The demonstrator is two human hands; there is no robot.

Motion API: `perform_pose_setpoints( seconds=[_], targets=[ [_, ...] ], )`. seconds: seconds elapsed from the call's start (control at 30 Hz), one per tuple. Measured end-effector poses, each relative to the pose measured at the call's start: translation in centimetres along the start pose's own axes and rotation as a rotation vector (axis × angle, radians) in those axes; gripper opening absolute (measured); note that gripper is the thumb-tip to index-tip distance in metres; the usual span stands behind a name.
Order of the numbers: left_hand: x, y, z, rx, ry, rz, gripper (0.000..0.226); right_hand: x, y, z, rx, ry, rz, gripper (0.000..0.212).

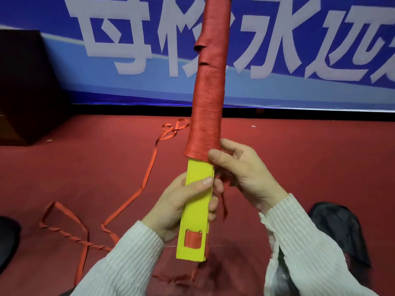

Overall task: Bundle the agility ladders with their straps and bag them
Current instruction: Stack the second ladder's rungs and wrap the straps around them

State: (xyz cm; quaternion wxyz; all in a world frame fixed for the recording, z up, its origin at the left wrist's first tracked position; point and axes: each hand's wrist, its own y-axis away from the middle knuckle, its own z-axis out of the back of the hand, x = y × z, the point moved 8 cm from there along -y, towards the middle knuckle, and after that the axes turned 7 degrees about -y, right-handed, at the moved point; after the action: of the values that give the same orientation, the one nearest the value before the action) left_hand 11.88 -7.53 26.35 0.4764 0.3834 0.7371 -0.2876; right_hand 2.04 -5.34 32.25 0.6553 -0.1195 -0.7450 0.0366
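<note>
Above the red floor (299,159), the left hand (181,206) is gripping the yellow rung stack (196,212), its long axis standing near upright, while the right hand (241,167) is pinching the red strap wrap (208,92) at its lower edge, just above.

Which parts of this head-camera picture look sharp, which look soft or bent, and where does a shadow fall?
Head view: the red strap wrapping shows crisp weave; the yellow rungs and both hands are fairly sharp; the banner lettering is softer, its lower edge bowed by the wide lens; a dark shadow lies on the red floor below the bundle.
</note>
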Motion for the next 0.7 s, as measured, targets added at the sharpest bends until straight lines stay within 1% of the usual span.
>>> perform_pose_setpoints(
  seconds=[0.03, 0.07, 0.1, 0.13, 0.17, 0.2, 0.23, 0.27, 0.3, 0.33, 0.37, 0.4, 0.47, 0.5, 0.6, 0.67, 0.7],
  targets=[
    [-0.1, 0.1, 0.0, 0.028, 0.002, 0.023, 0.018, 0.7, 0.1, 0.0, -0.018, 0.015, 0.058, 0.009],
    [-0.3, 0.0, 0.2, 0.024, -0.023, 0.039, 0.017, 1.3, 0.2, 0.2, -0.066, 0.055, 0.112, 0.005],
    [-0.5, -0.3, 0.8, -0.022, -0.08, 0.041, 0.021, 1.7, 0.3, 0.6, -0.132, 0.131, 0.159, 0.005],
    [-0.6, -0.6, 1.6, -0.105, -0.196, 0.016, 0.029, 1.9, 0.3, 1.2, -0.215, 0.239, 0.197, 0.009],
    [-0.8, -0.8, 2.4, -0.218, -0.373, -0.033, 0.037, 1.8, 0.3, 1.7, -0.303, 0.375, 0.215, 0.016],
    [-0.9, -0.8, 2.9, -0.343, -0.568, -0.09, 0.042, 1.6, 0.3, 1.8, -0.37, 0.53, 0.209, 0.025],
    [-1.0, -0.6, 3.3, -0.475, -0.732, -0.139, 0.041, 1.1, 0.3, 1.8, -0.394, 0.682, 0.165, 0.034],
    [-1.1, -0.2, 3.7, -0.596, -0.852, -0.171, 0.037, 0.5, 0.2, 1.7, -0.384, 0.806, 0.093, 0.042],
    [-1.3, 0.2, 4.2, -0.691, -0.925, -0.18, 0.034, 0.0, 0.1, 1.8, -0.354, 0.89, 0.019, 0.046],
    [-1.5, 0.6, 4.7, -0.761, -0.959, -0.172, 0.031, -0.3, 0.0, 1.9, -0.303, 0.914, -0.028, 0.046],
    [-1.6, 0.9, 5.5, -0.809, -0.979, -0.158, 0.03, -0.2, -0.1, 1.8, -0.247, 0.868, -0.034, 0.043],
    [-1.8, 0.9, 6.1, -0.835, -0.995, -0.146, 0.029, 0.2, -0.1, 1.6, -0.197, 0.778, -0.001, 0.038],
    [-2.0, 0.7, 6.5, -0.819, -0.974, -0.131, 0.028, 1.4, -0.1, 1.1, -0.162, 0.642, 0.104, 0.028],
    [-1.8, 0.5, 6.4, -0.778, -0.885, -0.131, 0.027, 1.8, -0.1, 1.0, -0.177, 0.605, 0.138, 0.026],
    [-1.2, 0.0, 5.5, -0.586, -0.475, -0.112, 0.022, 1.6, -0.2, 2.0, -0.246, 0.481, 0.134, 0.022],
    [-1.0, -0.2, 4.3, -0.421, -0.282, -0.068, 0.026, 0.9, -0.2, 3.2, -0.281, 0.381, 0.094, 0.015],
    [-0.7, -0.4, 3.5, -0.309, -0.173, -0.053, 0.03, 0.6, -0.3, 3.3, -0.281, 0.318, 0.06, 0.013]
  ],
)
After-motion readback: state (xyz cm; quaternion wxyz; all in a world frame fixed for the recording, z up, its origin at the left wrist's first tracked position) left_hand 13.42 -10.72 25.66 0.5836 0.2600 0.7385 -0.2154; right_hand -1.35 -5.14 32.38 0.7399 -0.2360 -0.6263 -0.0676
